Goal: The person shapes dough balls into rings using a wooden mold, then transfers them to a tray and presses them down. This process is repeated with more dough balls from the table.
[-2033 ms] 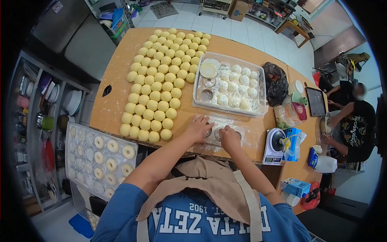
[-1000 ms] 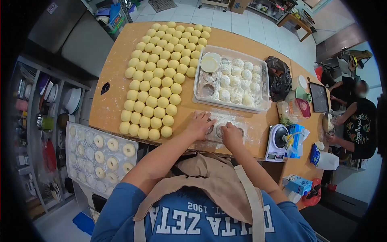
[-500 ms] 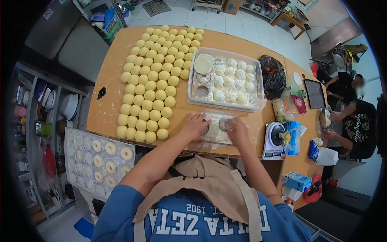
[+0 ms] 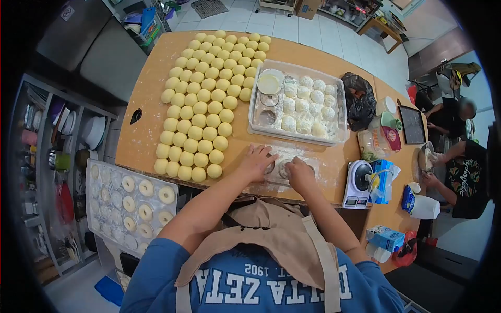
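On a floured clear board [image 4: 308, 166] at the table's near edge, my right hand [image 4: 301, 175] is closed on a round cutter [image 4: 283, 168]. It holds the cutter down on the board, and whatever dough lies beneath is mostly hidden. To its left, my left hand [image 4: 257, 163] is at the board's left end, fingers curled around a small dark round piece that looks like another cutter [image 4: 269, 166]. Just beyond the board is a plastic tub [image 4: 341, 140] holding floured dough balls [image 4: 302, 107], a bowl [image 4: 269, 83] of pale powder and round cutters.
Many yellow dough balls [image 4: 200, 122] stand in rows at left. Dough rings [image 4: 145, 211] lie on a tray [image 4: 175, 186] below. At right are a kitchen scale [image 4: 358, 182], a black plastic bag [image 4: 360, 101] and a milk carton [image 4: 385, 236]. A co-worker [image 4: 469, 177] handles a bowl [image 4: 425, 158].
My right hand has moved slightly left and down, bringing the cutter, earlier tilted and blurred, down onto the board. The left hand stays in place. The whole view has shifted slightly.
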The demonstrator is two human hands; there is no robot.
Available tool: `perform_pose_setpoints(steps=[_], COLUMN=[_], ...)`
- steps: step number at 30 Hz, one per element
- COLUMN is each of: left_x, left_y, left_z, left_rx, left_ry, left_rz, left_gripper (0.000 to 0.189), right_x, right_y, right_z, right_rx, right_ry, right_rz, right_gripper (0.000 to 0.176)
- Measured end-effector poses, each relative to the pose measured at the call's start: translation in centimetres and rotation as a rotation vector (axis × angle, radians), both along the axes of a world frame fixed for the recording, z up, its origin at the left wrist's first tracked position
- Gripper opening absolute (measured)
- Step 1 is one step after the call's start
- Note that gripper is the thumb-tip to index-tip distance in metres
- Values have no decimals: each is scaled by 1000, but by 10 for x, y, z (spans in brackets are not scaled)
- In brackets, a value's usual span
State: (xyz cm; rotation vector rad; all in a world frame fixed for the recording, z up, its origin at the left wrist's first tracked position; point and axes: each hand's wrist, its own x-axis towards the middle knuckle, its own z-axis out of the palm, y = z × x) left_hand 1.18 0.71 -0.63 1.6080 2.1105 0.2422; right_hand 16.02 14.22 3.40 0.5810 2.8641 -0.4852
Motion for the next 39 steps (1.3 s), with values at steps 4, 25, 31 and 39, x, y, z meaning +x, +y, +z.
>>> perform_pose_setpoints(steps=[4,25,31,39], left_x=[0,1,1,0], left_y=[0,1,3,1], left_z=[2,7,3,0], left_rx=[-10,-42,-64,-24], left_ry=[-7,-4,16,23], left_rz=[-1,-11,-19,-23], left_gripper=[99,97,100,100], right_x=[-1,-2,4,8], right_y=[-1,4,38,5], right_z=[-3,-2,42,4], right_rx=[9,-72,-68,-49], right_ry=[13,72,203,-16], right_rz=[34,-58,-191,-25], right_gripper=[19,27,29,27])
